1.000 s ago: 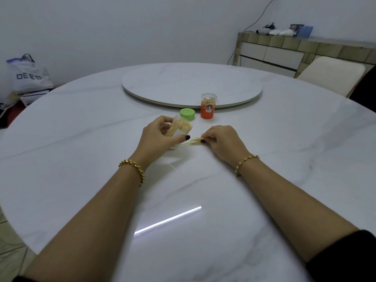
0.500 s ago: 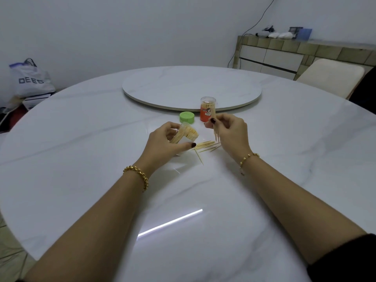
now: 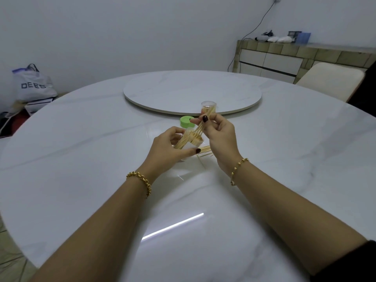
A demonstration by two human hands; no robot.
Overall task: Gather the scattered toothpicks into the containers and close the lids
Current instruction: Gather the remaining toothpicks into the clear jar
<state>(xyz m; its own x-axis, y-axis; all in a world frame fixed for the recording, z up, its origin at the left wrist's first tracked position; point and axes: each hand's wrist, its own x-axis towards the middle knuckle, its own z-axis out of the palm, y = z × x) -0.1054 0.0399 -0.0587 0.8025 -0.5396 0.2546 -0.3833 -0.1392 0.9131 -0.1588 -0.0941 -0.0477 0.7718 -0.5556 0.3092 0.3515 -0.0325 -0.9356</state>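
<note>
My left hand (image 3: 166, 151) grips a clear toothpick container (image 3: 188, 141), tilted with its open mouth toward the right and holding many toothpicks. My right hand (image 3: 220, 137) pinches a small bundle of toothpicks (image 3: 200, 128), their lower ends at the container's mouth. A few loose toothpicks (image 3: 204, 150) lie on the white marble table (image 3: 81, 159) between my hands. A green lid (image 3: 186, 121) rests on the table just behind my hands. A second container (image 3: 208, 106), with a clear top, stands behind my right hand and is mostly hidden by it.
A round lazy Susan (image 3: 183, 92) sits at the table's centre behind the containers. A cream chair (image 3: 331, 80) stands at the far right. A white bag (image 3: 33, 84) sits on the floor at left, and a tiled counter (image 3: 305, 53) runs along the back right.
My right hand has lifted a bundle of toothpicks off the table and brought it over to the mouth of the container in my left hand. The left hand has raised the container slightly.
</note>
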